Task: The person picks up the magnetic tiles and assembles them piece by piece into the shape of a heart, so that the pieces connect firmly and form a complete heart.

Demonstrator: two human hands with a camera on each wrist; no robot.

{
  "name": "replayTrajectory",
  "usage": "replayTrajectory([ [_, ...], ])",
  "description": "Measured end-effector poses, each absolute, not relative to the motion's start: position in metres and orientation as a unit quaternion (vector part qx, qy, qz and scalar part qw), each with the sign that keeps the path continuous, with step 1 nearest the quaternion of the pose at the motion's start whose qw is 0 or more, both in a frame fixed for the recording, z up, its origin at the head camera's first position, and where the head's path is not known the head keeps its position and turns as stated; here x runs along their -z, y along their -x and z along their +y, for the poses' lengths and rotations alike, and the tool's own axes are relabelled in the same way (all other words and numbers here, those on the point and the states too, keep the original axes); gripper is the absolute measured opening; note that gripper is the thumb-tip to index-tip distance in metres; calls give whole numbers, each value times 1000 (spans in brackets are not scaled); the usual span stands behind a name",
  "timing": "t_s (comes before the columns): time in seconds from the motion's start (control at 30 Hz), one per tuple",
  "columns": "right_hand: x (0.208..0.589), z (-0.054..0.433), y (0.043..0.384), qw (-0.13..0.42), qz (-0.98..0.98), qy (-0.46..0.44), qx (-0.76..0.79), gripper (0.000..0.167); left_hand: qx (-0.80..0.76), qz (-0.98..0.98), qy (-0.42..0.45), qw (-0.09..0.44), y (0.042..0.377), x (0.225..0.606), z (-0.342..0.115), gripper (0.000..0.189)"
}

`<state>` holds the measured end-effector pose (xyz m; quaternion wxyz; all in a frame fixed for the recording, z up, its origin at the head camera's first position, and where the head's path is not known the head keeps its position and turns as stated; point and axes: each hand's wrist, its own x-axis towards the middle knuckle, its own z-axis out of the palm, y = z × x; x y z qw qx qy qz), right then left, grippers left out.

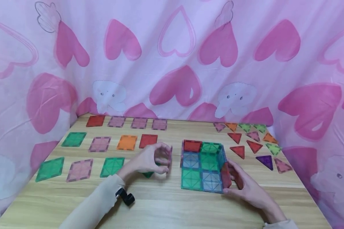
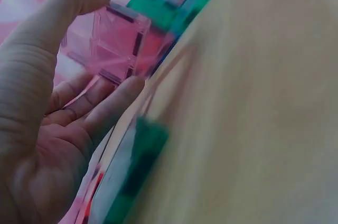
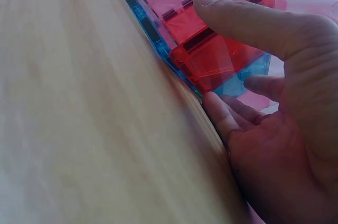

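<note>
In the head view my left hand (image 1: pixel 150 159) pinches a pink square magnetic tile (image 1: pixel 170 159) by its edges, upright. That pink tile (image 2: pixel 117 42) sits between thumb and fingertips in the left wrist view. To its right stands a partly walled structure of magnetic tiles, with green (image 1: pixel 190 178) and blue squares (image 1: pixel 212 182) as its base. Red and green tiles form its back wall. My right hand (image 1: pixel 245 186) grips a red square tile (image 1: pixel 225 175) on the right wall. In the right wrist view the thumb touches the red tile's (image 3: pixel 211 60) edge, fingers around its lower side.
Rows of square tiles lie at left, among them green (image 1: pixel 74 139), pink (image 1: pixel 99 144), orange (image 1: pixel 127 142) and red (image 1: pixel 148 140). A green tile lies partly hidden beneath the left hand. Several triangular tiles (image 1: pixel 254 146) spread at the back right. A pink heart-patterned curtain (image 1: pixel 172 38) surrounds the wooden table (image 1: pixel 172 210).
</note>
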<state>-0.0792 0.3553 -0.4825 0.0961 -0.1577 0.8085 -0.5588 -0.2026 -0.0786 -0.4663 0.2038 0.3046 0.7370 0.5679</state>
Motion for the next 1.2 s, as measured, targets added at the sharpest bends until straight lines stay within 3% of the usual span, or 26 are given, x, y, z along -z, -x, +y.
replayTrajectory([
  [0.2,489,353,80,103,793,171,576,105,-566,732,-308,223,177,470,-68,82],
  [0.6,490,344,88,73,799,153,576,104,-505,784,-315,177,162,465,-51,78],
  [1.0,496,336,136,37,803,175,568,96,-514,804,-283,102,172,468,-46,73],
  [1.2,495,337,149,39,806,182,562,97,-380,872,-303,56,188,447,-69,74],
])
